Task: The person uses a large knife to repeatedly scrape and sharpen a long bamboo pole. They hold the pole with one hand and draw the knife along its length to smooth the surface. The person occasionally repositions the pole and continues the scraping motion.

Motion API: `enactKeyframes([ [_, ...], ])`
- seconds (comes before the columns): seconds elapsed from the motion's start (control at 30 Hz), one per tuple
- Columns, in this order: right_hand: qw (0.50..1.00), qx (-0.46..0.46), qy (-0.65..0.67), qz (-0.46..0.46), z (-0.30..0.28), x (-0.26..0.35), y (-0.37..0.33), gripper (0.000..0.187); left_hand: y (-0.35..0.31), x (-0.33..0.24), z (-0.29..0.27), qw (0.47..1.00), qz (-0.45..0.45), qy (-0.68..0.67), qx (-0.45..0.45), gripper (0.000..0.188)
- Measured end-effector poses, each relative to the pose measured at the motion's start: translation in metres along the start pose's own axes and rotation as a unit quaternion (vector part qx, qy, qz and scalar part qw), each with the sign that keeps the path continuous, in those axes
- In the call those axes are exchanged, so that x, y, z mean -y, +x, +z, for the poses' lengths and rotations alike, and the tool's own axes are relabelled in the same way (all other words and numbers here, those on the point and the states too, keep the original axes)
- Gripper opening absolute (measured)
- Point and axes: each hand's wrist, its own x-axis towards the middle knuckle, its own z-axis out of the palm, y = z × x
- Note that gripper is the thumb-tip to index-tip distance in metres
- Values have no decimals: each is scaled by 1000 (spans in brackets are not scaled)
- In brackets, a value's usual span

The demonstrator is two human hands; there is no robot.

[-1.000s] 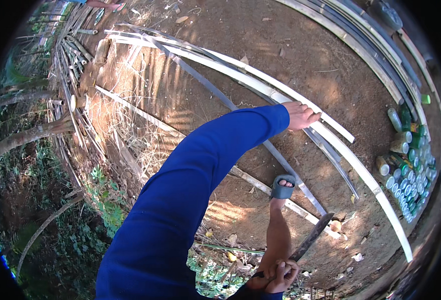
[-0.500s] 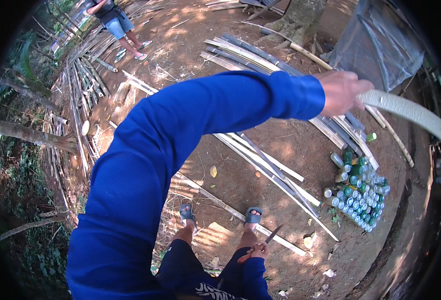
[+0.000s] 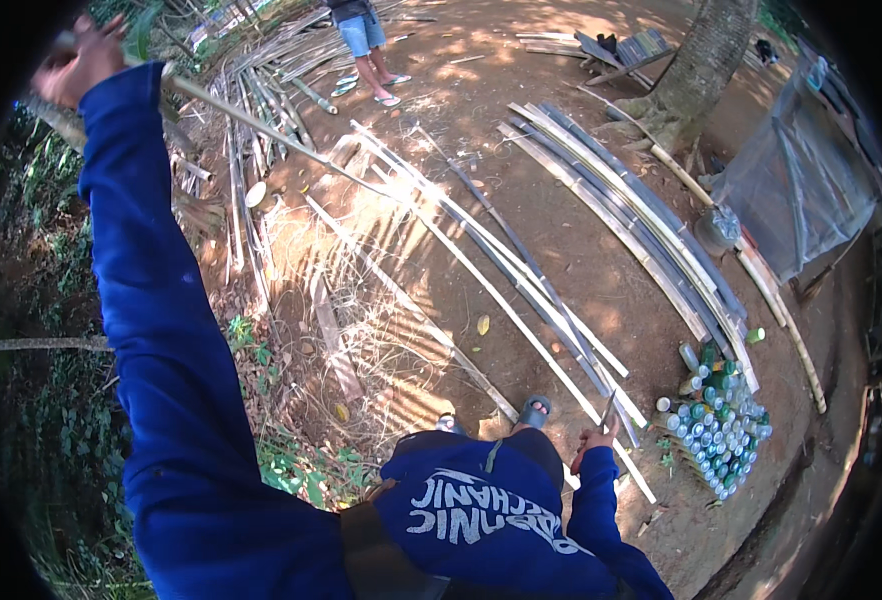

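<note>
My left hand [image 3: 83,65] is stretched out far to the upper left, its fingers closed around a long, thin bamboo strip [image 3: 281,138]. From the hand the strip slopes down to the right over the ground, toward other split lengths lying there. Down by my right leg, my right hand [image 3: 593,442] grips a knife [image 3: 609,410] with its blade pointing up. The handle is mostly covered by my fingers. Split bamboo strips [image 3: 521,270] lie on the dirt just ahead of my sandalled feet.
A row of split bamboo [image 3: 621,215] lies farther right, below a tree trunk [image 3: 706,60]. Many bottles [image 3: 723,430] stand clustered at the right, near a plastic sheet [image 3: 801,170]. Bamboo poles [image 3: 251,110] are heaped at the left. Another person [image 3: 363,45] stands at the back.
My left arm has swung from the right across to the far upper left, carrying the bamboo strip. The view has shifted too. My right hand still holds the knife low down.
</note>
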Motion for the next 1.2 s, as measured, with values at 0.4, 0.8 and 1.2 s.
enactKeyframes([
  [0.4,894,230,-376,-79,176,39,-70,7,25,-266,-544,868,-104,262,-408,70],
  [0.8,625,559,-320,-440,442,77,-346,29,-40,-338,-538,940,-74,147,-300,77],
  [1.2,386,753,-214,-488,519,139,-432,29,-99,-216,-439,980,-56,119,-151,73],
])
